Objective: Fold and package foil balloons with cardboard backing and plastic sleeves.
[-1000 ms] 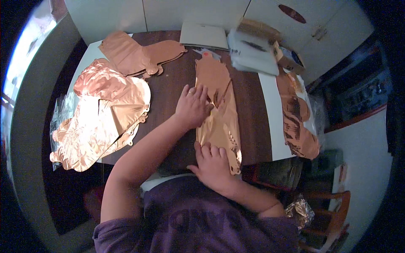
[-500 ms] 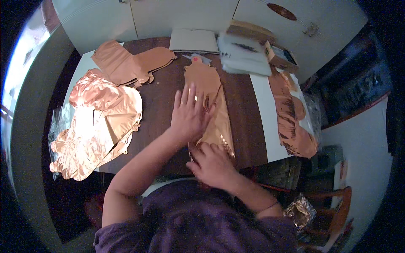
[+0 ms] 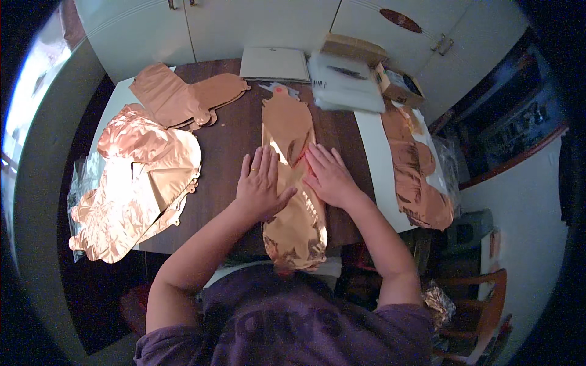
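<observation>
A long copper-coloured foil balloon (image 3: 296, 226), uninflated and folded narrow, lies lengthwise on the dark wooden table (image 3: 229, 143). Its lower end reaches the table's front edge, and a small clear piece with a red spot (image 3: 279, 89) sits at its far tip. My left hand (image 3: 262, 186) lies flat across the foil's left edge, fingers stretched and thumb out over it. On the opposite edge rests my right hand (image 3: 329, 175), also flat with its fingers extended. Neither hand grips anything.
Shiny copper foil balloons (image 3: 143, 183) are piled at the left, with folded matte ones (image 3: 183, 97) behind them. Another folded foil stack (image 3: 412, 165) lies at the right edge. A white flat box (image 3: 274, 64), clear plastic bags (image 3: 345, 82) and a small open carton (image 3: 400, 85) line the back.
My right hand has moved up and away from the near end onto the foil's right edge. My left hand has shifted slightly down and left. The foil now lies straighter and flatter.
</observation>
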The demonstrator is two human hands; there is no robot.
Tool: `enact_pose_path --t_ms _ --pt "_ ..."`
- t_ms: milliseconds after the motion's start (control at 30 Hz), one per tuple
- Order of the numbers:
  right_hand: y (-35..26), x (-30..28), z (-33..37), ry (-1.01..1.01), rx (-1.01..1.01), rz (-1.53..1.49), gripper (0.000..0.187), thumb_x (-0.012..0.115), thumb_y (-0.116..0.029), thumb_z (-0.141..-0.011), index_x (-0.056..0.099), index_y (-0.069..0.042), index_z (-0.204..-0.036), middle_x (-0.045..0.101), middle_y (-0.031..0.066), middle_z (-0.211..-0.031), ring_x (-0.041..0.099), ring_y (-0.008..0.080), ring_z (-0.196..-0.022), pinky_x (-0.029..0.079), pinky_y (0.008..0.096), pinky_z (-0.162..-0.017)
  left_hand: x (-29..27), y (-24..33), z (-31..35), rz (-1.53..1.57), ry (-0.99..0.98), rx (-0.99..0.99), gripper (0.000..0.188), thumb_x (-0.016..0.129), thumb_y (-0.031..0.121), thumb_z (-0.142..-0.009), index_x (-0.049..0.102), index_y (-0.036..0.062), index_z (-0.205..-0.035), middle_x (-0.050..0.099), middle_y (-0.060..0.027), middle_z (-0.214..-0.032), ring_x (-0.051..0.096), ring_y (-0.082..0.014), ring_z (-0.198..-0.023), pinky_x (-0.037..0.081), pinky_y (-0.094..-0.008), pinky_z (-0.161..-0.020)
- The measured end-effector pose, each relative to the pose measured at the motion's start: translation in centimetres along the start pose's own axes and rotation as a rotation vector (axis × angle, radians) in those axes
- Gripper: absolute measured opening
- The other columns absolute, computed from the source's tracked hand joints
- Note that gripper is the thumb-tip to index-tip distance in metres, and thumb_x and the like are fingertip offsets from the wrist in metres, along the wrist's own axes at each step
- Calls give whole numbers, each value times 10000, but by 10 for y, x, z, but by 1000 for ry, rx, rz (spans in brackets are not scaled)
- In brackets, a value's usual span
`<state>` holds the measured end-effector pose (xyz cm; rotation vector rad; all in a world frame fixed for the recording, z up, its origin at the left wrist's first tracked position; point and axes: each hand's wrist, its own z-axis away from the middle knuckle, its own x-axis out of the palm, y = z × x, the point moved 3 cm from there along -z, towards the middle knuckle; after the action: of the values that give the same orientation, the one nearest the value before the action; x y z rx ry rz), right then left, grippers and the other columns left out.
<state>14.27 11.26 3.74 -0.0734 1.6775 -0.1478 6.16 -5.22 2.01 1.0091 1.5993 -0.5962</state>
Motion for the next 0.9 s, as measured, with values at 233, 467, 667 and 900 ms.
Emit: enact_pose_path --t_ms 233,467,667,900 --pt "-7 -1 -3 11 -59 -12 642 466 -380 -902 286 24 -1367 262 186 -1443 239 313 -1344 175 460 -1097 -5 -5 0 30 -12 16 877 385 605 -839 246 -81 -1368 250 -263 -1426 208 -377 -1347 140 -500 -1092" --pt "-9 -6 -4 -25 -69 -8 654 475 -372 -899 264 18 -1379 250 193 -1445 222 320 -1349 167 458 -1101 -5 -5 0 50 -23 1 889 409 607 -829 250 -88 -1360 239 -291 -1416 201 -408 -1340 143 -506 -1089" --pt "-7 -2 -4 -61 -72 -13 681 457 -379 -905 205 10 -1403 191 192 -1470 178 319 -1368 130 454 -1112 -10 -2 -4 35 13 -15 911 403 637 -814 293 -102 -1334 298 -308 -1378 251 -419 -1316 139 -509 -1088" --pt "-4 1 -4 -58 -101 51 684 437 -382 -913 173 -3 -1417 168 186 -1479 146 320 -1378 112 455 -1115 -14 12 -16 -36 -4 -105 902 393 645 -826 323 -118 -1301 325 -336 -1350 301 -461 -1275 133 -557 -1071"
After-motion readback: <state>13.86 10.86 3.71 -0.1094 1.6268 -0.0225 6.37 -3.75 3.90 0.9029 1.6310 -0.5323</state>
